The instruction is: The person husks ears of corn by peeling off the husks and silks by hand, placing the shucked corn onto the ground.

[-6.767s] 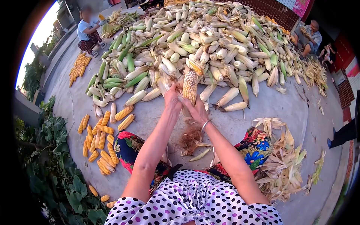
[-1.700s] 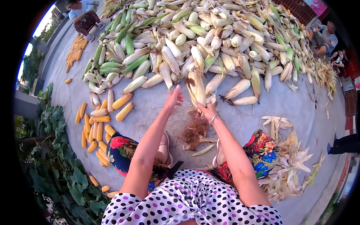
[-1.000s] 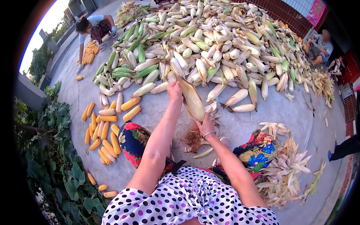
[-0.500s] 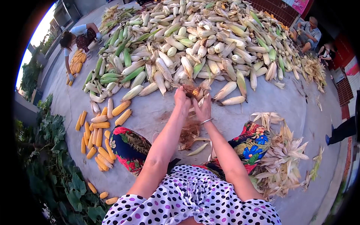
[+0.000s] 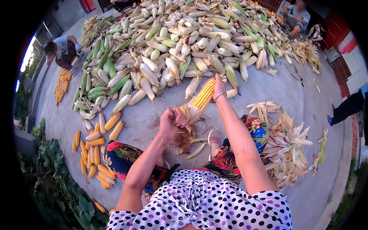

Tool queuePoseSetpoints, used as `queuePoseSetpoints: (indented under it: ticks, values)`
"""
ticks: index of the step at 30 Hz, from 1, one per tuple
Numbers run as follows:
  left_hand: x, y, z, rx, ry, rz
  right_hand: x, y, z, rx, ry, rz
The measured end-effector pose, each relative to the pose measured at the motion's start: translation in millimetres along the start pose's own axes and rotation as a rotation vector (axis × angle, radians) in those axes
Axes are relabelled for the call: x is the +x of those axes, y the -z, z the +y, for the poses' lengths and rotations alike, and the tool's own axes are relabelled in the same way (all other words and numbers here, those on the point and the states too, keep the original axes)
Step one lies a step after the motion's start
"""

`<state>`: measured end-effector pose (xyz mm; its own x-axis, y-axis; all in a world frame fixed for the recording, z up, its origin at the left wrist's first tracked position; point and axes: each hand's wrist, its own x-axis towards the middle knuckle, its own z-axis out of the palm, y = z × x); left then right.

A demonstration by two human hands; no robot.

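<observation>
Between my hands is an ear of corn (image 5: 204,94), its yellow kernels bare along the side facing me and pale husk (image 5: 194,115) peeled down toward its lower end. My left hand (image 5: 172,122) is closed in a fist around the gathered husk at that lower end. Up at the other end, my right hand (image 5: 219,87) grips the ear along its right side; some of those fingers are hidden behind it. Brown corn silk (image 5: 184,140) lies on the ground below my left hand.
A big pile of unhusked corn (image 5: 184,42) fills the ground ahead. Husked ears (image 5: 92,151) lie to my left, and stripped husks (image 5: 285,149) are heaped at my right. One person (image 5: 63,51) bends at far left; another (image 5: 295,17) sits at far right.
The ear's yellow kernels have come into view as the husk was pulled down. My left hand has moved down and toward me, while my right hand has gone up and right. The view has shifted.
</observation>
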<state>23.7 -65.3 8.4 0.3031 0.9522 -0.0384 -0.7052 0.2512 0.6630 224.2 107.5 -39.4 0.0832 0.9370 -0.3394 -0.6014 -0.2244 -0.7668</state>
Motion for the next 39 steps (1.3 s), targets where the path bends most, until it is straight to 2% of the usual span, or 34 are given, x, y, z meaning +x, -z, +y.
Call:
queuePoseSetpoints:
  ticks: [3, 6, 7, 8, 9, 10, 13, 14, 15, 17, 20, 23, 24, 27, 30, 31, 32, 33, 35, 36, 37, 39]
  values:
    - [-14, -12, 8, 0.173, 0.064, -0.044, 9, 4, -11, 0.016, -0.062, 0.093]
    - [-40, -7, 20, 0.395, 0.115, -0.130, 36, 30, -13, 0.172, -0.107, 0.130]
    - [-44, -7, 21, 0.398, 0.123, -0.093, 37, 32, -16, 0.221, -0.133, 0.151]
    - [-46, -8, 21, 0.399, 0.132, -0.061, 37, 33, -12, 0.134, -0.078, 0.183]
    - [-47, -10, 21, 0.395, 0.146, -0.030, 27, 33, -14, 0.091, -0.040, 0.124]
    - [-44, 22, 17, 0.537, 0.261, -0.122, 13, 26, -21, 0.050, -0.004, 0.059]
    - [-29, 11, 15, 0.563, 0.331, -0.165, -13, 1, -29, -0.054, 0.111, -0.136]
    - [-16, 28, 12, 0.588, 0.427, -0.247, -17, -5, -28, -0.137, 0.181, -0.210]
    - [-4, 33, 8, 0.520, 0.451, -0.185, -22, -12, -28, -0.219, 0.251, -0.286]
    - [18, 32, -1, 0.381, 0.492, -0.058, -44, -31, -29, -0.237, 0.245, -0.332]
    - [47, 40, -4, -0.039, 0.571, 0.061, -61, -42, -21, -0.269, 0.236, -0.442]
    - [58, 33, -5, -0.176, 0.537, 0.120, -70, -37, -4, 0.149, -0.058, -0.446]
    - [57, 20, -3, -0.171, 0.441, 0.085, -75, -35, 3, 0.285, -0.195, -0.457]
    - [62, 22, -4, 0.106, 0.357, 0.042, -88, -38, 27, 0.411, -0.386, -0.412]
    - [50, 28, -6, 0.200, 0.443, 0.104, -75, -32, 7, 0.440, -0.451, -0.406]
    - [43, 31, -7, 0.227, 0.470, 0.122, -65, -32, -5, 0.369, -0.293, -0.399]
    - [32, 37, -2, 0.345, 0.501, 0.061, -53, -28, -24, 0.367, -0.256, -0.252]
    - [18, 38, -1, 0.497, 0.440, -0.010, -28, -17, -37, 0.359, -0.165, -0.142]
    - [-12, 26, 6, 0.798, 0.309, -0.154, 13, 21, -42, 0.381, -0.148, 0.126]
    - [-21, 0, 17, 0.778, 0.409, -0.154, 19, 34, -29, 0.356, -0.147, 0.153]
    - [-21, 2, 16, 0.796, 0.423, -0.144, 13, 40, -22, 0.319, -0.153, 0.177]
    - [-17, 16, 14, 0.840, 0.432, -0.111, -2, 35, -17, 0.301, -0.168, -0.006]
